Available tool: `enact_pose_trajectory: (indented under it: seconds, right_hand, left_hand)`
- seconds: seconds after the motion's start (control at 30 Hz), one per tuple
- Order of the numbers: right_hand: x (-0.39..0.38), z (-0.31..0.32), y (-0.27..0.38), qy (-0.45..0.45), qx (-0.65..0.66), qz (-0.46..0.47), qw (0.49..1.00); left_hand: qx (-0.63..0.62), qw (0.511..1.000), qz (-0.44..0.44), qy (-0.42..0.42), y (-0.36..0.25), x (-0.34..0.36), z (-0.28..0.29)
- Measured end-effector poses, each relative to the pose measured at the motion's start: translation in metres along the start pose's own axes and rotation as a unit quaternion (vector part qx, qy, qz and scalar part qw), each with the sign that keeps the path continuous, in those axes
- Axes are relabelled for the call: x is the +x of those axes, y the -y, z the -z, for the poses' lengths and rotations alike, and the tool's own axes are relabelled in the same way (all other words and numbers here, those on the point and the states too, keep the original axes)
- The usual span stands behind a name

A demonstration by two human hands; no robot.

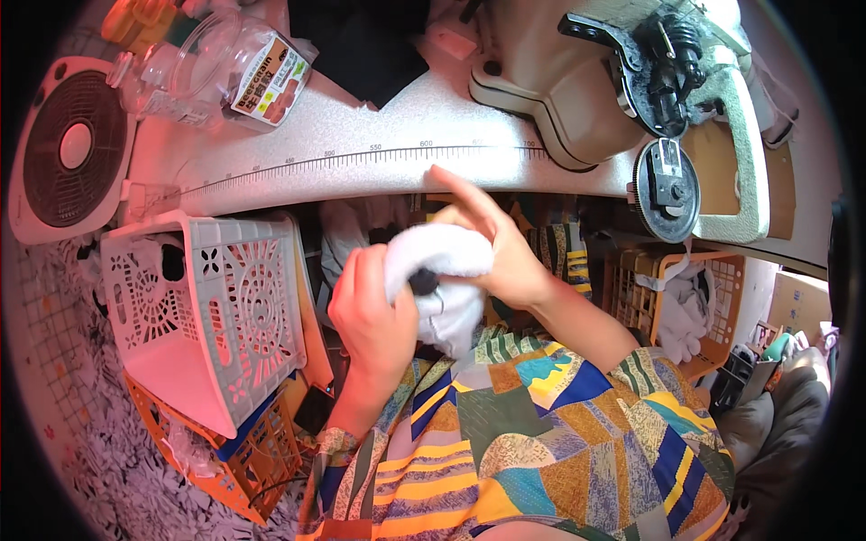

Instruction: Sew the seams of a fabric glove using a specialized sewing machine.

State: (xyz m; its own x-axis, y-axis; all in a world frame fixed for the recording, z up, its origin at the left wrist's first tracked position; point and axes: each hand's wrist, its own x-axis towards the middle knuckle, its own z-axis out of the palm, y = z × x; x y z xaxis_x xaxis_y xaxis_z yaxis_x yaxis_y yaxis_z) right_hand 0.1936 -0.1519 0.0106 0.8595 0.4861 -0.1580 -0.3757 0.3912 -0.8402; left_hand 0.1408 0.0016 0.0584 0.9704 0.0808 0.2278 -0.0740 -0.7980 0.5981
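Note:
In front of my chest I hold a white, fleecy fabric piece (442, 245) with a thick, curved, fluffy rim. A dark spot shows inside its opening, and a thin dark thread or line runs down the paler cloth below. The fingers of my left hand (372, 302) are closed on its left edge. My right hand (508, 257) grips the right edge of the rim, with one finger stretched out toward the table's front edge. The lower part of the cloth hangs over my lap, and I cannot tell whether it is a sock or a glove.
A pale worktable (361, 171) with a printed ruler bears a sewing machine (541, 81) with a black handwheel, black cloth (361, 45) and a clear jar (212, 63). A fan (77, 149) stands left. A white basket (257, 307) and an orange basket (722, 311) flank me.

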Motion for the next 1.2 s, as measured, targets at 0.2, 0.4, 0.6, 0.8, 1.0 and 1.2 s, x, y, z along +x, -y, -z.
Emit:
enact_pose_trajectory:
  seconds: [0.2,0.4,0.6,0.8,1.0,1.2]
  right_hand:
    - [0.003,-0.006,-0.028,-0.198,-0.417,0.261,0.848]
    - [-0.014,-0.005,-0.023,-0.097,-0.466,0.543,0.692]
    - [-0.029,-0.016,-0.006,-0.023,-0.492,0.587,0.643]
    - [-0.046,-0.024,-0.008,-0.008,-0.538,0.444,0.717]
    - [-0.033,-0.012,-0.017,0.083,-0.239,0.119,0.96]
    - [-0.01,-0.016,-0.005,0.048,0.299,-0.214,0.929]
  left_hand:
    - [0.109,0.991,-0.079,0.013,-0.007,-0.02,-0.02]
    - [0.074,0.997,-0.023,-0.013,0.001,-0.014,-0.012]
    - [0.033,0.996,0.08,0.011,-0.005,-0.012,-0.002]
    - [0.019,0.997,0.068,-0.037,-0.005,-0.016,-0.009]
    - [0.167,0.969,-0.154,-0.093,-0.019,-0.039,-0.033]
    - [0.127,0.965,-0.22,-0.068,-0.012,-0.037,-0.044]
